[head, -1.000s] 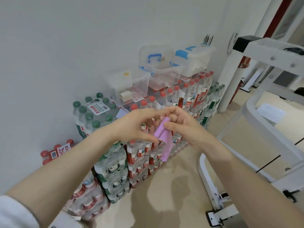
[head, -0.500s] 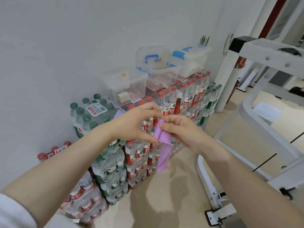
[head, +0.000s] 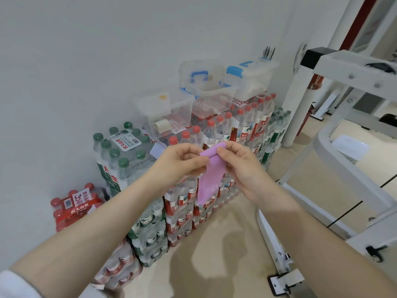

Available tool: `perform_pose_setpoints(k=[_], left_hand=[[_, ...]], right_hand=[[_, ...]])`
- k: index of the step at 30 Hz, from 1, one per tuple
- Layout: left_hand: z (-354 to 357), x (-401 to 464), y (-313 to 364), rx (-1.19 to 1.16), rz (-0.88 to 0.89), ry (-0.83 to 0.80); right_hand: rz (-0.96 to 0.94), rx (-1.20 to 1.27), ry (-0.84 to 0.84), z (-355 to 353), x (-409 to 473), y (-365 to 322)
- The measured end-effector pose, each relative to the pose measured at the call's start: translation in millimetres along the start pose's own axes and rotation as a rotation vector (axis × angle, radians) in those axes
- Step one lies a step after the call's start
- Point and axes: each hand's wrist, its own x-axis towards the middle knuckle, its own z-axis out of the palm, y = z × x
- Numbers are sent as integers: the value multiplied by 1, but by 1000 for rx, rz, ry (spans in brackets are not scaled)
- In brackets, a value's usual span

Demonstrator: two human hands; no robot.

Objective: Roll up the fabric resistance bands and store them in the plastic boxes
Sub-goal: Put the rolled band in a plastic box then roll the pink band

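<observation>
A purple fabric resistance band [head: 209, 178] hangs in the air in front of me, its top edge folded over into the start of a roll. My left hand [head: 179, 163] pinches the band's upper left edge and my right hand [head: 240, 166] pinches the upper right edge. The band's lower end dangles free. Behind it, three clear plastic boxes stand on stacked water bottles: a lidless one [head: 169, 114] with a tape roll inside, an open one [head: 211, 94] with its blue-handled lid raised, and a closed one [head: 252, 77] with a blue latch.
Shrink-wrapped packs of water bottles [head: 129, 160] with green and red caps are stacked against the white wall. A low red-capped pack [head: 75, 206] sits on the floor at left. A white metal gym frame [head: 348, 160] stands on the right over beige floor.
The band's folded top has turned flatter and wider between my fingers, and more of its length hangs down. Both hands stayed in about the same place.
</observation>
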Motion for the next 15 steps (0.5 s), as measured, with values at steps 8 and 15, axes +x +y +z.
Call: perform_pose_setpoints(k=[8,15], left_hand=[[7,3,-9,-221,-116,183],[4,3,-7,84,9,249]], right_hand=[[36,-61,64,10,-4,4],[45,-204,89,11,-4,-4]])
